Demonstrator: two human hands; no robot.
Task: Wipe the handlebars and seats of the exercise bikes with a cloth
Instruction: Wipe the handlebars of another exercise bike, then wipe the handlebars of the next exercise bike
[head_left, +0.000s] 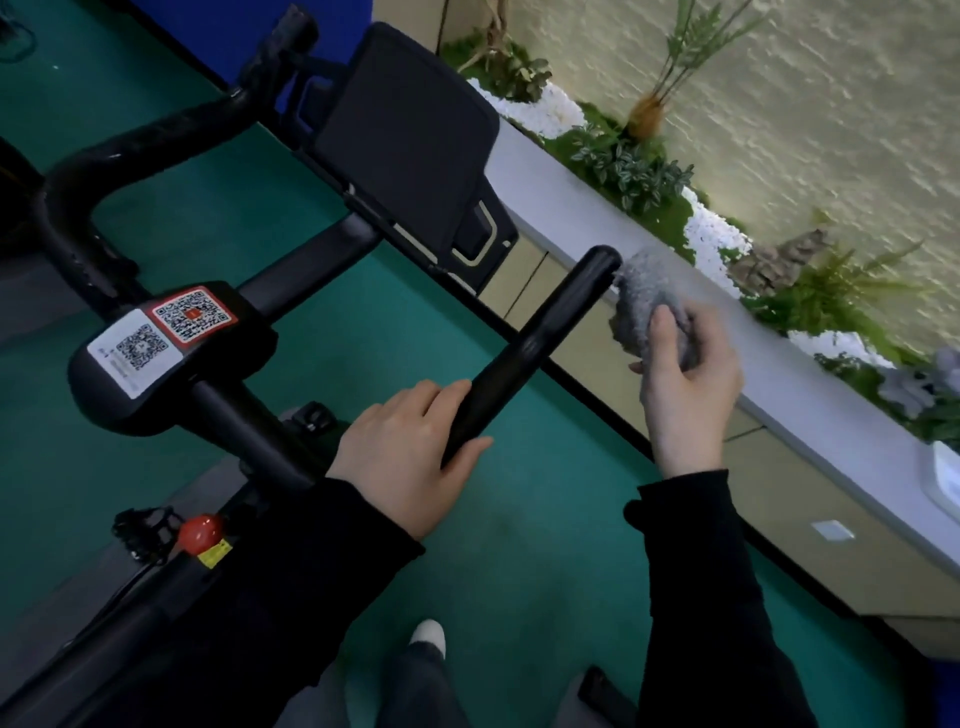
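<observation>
A black exercise bike fills the left half of the head view. Its right handlebar (545, 332) runs diagonally up to a rounded end near the centre. My left hand (410, 452) grips the lower part of that bar, thumb on one side and fingers on the other. My right hand (685, 384) holds a bunched grey cloth (644, 306) just right of the bar's tip, and the cloth's upper edge is at or nearly touching the tip. The left handlebar (156, 140) curves away at the upper left. No seat is visible.
A dark console screen (405, 140) stands behind the bars, and QR stickers (161, 332) sit on the stem block. A red knob (200, 530) is on the frame below. A white ledge (779, 374) with plants and pebbles runs along the right. Green floor lies below.
</observation>
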